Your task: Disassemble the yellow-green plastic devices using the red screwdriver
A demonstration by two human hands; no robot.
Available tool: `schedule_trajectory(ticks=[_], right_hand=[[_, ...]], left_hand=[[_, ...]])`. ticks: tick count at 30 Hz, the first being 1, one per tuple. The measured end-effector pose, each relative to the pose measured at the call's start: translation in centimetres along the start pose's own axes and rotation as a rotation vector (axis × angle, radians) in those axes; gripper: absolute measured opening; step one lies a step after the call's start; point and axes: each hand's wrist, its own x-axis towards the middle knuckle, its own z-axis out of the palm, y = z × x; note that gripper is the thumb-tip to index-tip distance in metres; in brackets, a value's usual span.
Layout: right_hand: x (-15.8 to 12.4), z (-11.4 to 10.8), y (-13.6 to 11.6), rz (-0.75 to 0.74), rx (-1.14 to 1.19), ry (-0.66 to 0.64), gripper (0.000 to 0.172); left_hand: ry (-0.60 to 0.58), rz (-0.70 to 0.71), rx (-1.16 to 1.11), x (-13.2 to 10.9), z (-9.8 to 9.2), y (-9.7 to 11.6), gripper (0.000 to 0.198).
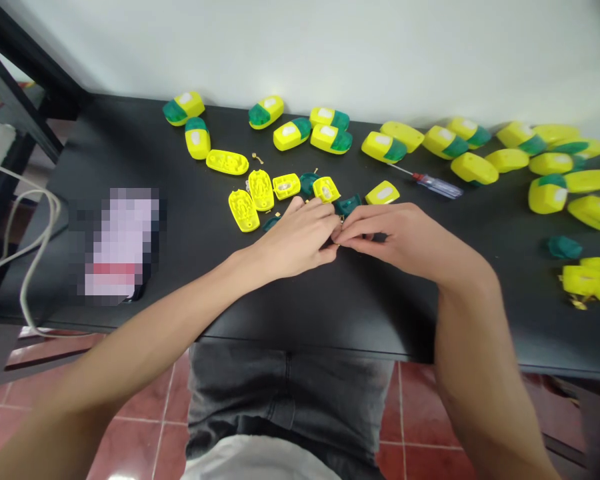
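Observation:
My left hand (303,237) and my right hand (397,233) meet above the black table. Fingers of both are pinched together at one spot; a tiny metallic bit shows there, too small to name. Just beyond the left hand lie open yellow shell halves (244,211) with moulded insides, and smaller yellow covers (287,187) with white windows. Dark green translucent caps (349,205) lie among them, one beside my fingertips. Small brass-coloured metal pieces (258,159) are scattered around. Another yellow cover (383,193) rests beyond my right hand.
Closed yellow-and-green cases (291,134) line the wall side of the table (300,313). A screwdriver (437,186) with a clear handle lies at the right centre. Loose yellow parts (593,280) sit at far right. A blurred-out flat object (123,243) and a white cable (35,267) are left.

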Motion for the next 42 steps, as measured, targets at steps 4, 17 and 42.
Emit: schedule_trajectory(ticks=[4, 17, 42], right_hand=[[-0.02, 0.16, 0.06, -0.020, -0.018, 0.006, 0.023], [0.07, -0.01, 0.04, 0.002, 0.025, -0.005, 0.022], [0.50, 0.30, 0.11, 0.185, 0.215, 0.048, 0.015]], left_hand=[[-0.012, -0.005, 0.004, 0.00, -0.03, 0.03, 0.008], [-0.019, 0.004, 0.011, 0.00, -0.03, -0.01, 0.010], [0.014, 0.070, 0.021, -0.19, 0.11, -0.17, 0.008]])
